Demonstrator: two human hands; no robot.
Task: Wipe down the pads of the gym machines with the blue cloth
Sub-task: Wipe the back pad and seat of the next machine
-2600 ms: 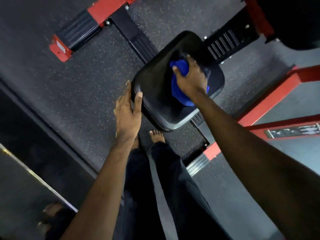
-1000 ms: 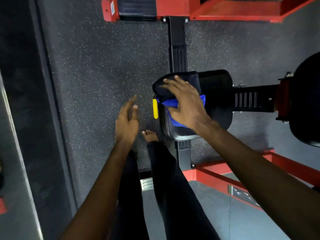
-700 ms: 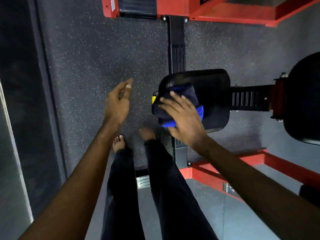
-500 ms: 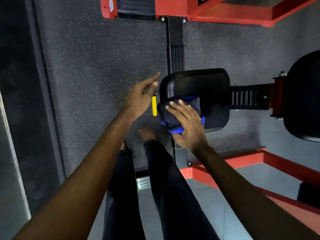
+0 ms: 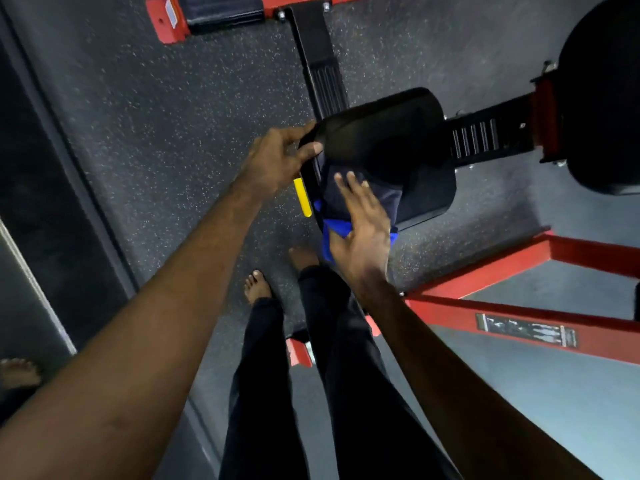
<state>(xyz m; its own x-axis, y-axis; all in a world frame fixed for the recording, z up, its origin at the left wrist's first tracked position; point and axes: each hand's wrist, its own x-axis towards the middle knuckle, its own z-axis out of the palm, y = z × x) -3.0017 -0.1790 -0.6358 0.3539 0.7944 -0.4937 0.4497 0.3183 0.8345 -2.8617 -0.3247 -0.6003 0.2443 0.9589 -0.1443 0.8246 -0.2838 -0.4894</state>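
Seat pad (image 5: 398, 143), frame centre: wipe under way, I judge. Second pad (image 5: 602, 98), upper right: untouched, left to do. My left hand (image 5: 273, 161) grips seat pad's left edge; my right hand (image 5: 363, 230), fingers flat, presses blue cloth (image 5: 334, 228) onto lower-left corner.

Both bare arms reach forward and down. The left hand (image 5: 277, 157) curls fingers and thumb round the far-left corner of the seat pad (image 5: 391, 140). The right hand (image 5: 363, 230) lies flat, fingers straight and slightly spread, pressing the blue cloth (image 5: 333, 228).
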